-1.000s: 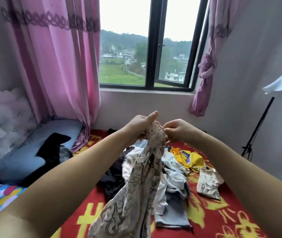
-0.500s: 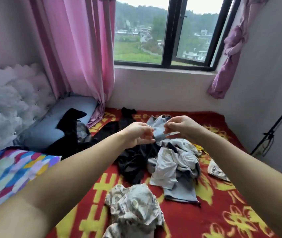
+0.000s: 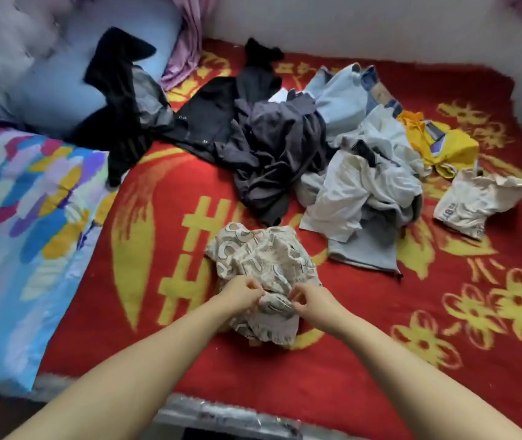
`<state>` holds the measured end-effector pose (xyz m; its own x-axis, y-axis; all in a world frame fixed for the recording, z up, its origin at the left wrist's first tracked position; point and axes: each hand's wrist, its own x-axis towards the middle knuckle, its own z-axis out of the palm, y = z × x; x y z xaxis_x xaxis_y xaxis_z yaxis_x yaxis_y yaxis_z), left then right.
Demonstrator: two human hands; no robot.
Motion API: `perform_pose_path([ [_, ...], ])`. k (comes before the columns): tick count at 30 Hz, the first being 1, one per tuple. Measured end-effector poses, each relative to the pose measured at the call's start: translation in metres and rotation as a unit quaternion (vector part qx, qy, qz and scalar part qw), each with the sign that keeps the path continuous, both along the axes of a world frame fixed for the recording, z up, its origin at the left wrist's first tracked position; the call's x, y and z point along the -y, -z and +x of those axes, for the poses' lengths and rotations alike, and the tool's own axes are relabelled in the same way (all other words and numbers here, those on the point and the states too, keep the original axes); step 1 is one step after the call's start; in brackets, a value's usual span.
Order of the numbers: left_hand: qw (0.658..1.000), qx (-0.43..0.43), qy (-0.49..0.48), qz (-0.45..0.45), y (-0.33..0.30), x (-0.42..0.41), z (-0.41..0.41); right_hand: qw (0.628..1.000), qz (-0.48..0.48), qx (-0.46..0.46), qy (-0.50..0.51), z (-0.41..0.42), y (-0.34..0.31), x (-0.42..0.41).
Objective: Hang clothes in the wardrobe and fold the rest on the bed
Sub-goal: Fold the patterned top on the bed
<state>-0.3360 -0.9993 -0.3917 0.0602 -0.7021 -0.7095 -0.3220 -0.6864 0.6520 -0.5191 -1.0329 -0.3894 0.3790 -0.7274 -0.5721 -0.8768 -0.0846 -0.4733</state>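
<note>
Matt patterned cloth garment (image 3: pixel 262 258) on fuzzy (woolly) red blanket (image 3: pixel 170 344).

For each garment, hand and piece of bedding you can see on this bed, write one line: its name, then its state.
Patterned beige garment: crumpled, gripped by both hands.
Left hand: pinching the garment.
Right hand: pinching the garment.
Dark clothes pile: heaped, unfolded.
White and grey clothes: heaped, unfolded.
Yellow garment: crumpled.
Cream printed garment: loose, lying apart.
Red blanket: spread flat.
</note>
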Motion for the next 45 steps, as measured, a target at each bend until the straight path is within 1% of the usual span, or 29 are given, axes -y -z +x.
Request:
perform_pose_path([
  [2,0.998,0.066,-0.007,0.004,0.045,-0.013,0.002,0.998,-0.028,-0.022,-0.042,0.014,0.048,-0.009],
  [3,0.994,0.113,-0.002,0.000,0.064,-0.019,0.003,0.996,-0.050,-0.031,-0.060,0.021,0.069,-0.013],
  [6,0.968,0.247,0.043,-0.013,0.115,-0.028,0.008,0.985,-0.130,-0.064,-0.098,0.037,0.117,-0.015],
  [8,0.951,0.298,0.075,-0.009,0.139,-0.027,0.010,0.978,-0.163,-0.091,-0.094,0.045,0.138,-0.012],
  [11,0.951,0.294,0.095,-0.024,0.161,-0.019,0.011,0.970,-0.185,-0.122,-0.096,0.051,0.154,-0.004],
  [13,0.956,0.281,0.059,-0.061,0.162,-0.014,0.011,0.970,-0.195,-0.119,-0.089,0.051,0.150,0.002],
  [15,0.961,0.258,0.024,-0.100,0.148,-0.013,0.008,0.974,-0.187,-0.099,-0.080,0.048,0.134,0.006],
  [18,0.965,0.210,-0.004,-0.157,0.107,-0.007,0.008,0.972,-0.207,-0.069,-0.092,0.044,0.092,0.018],
  [20,0.961,0.190,-0.012,-0.203,0.067,0.007,0.007,0.969,-0.231,-0.041,-0.082,0.044,0.052,0.032],
  [23,0.941,0.179,-0.011,-0.287,-0.002,0.037,0.001,0.967,-0.254,0.009,-0.015,0.045,-0.019,0.060],
  [25,0.927,0.181,0.002,-0.328,-0.051,0.058,-0.001,0.961,-0.274,0.038,0.030,0.046,-0.072,0.079],
  [27,0.910,0.206,0.027,-0.359,-0.099,0.076,0.000,0.950,-0.303,0.058,0.054,0.045,-0.127,0.094],
  [29,0.891,0.235,0.031,-0.388,-0.143,0.090,0.002,0.935,-0.343,0.072,0.056,0.040,-0.178,0.105],
  [32,0.877,0.267,0.002,-0.400,-0.203,0.111,0.012,0.909,-0.408,0.076,0.049,0.033,-0.243,0.115],
  [34,0.861,0.308,0.014,-0.405,-0.237,0.123,0.023,0.890,-0.445,0.075,0.059,0.028,-0.279,0.120],
  [36,0.838,0.352,0.034,-0.416,-0.273,0.130,0.035,0.876,-0.475,0.056,0.067,0.022,-0.315,0.124],
  [39,0.801,0.398,0.070,-0.442,-0.318,0.136,0.046,0.862,-0.506,0.003,0.042,0.010,-0.360,0.131],
  [42,0.748,0.466,0.104,-0.461,-0.358,0.139,0.043,0.835,-0.547,-0.057,0.028,-0.004,-0.397,0.134],
  [43,0.736,0.477,0.107,-0.468,-0.371,0.140,0.041,0.829,-0.554,-0.064,0.034,-0.008,-0.407,0.135],
  [44,0.731,0.476,0.109,-0.476,-0.383,0.140,0.038,0.829,-0.554,-0.062,0.046,-0.012,-0.415,0.135],
  [45,0.739,0.458,0.109,-0.482,-0.394,0.141,0.035,0.832,-0.549,-0.056,0.063,-0.014,-0.422,0.136],
])
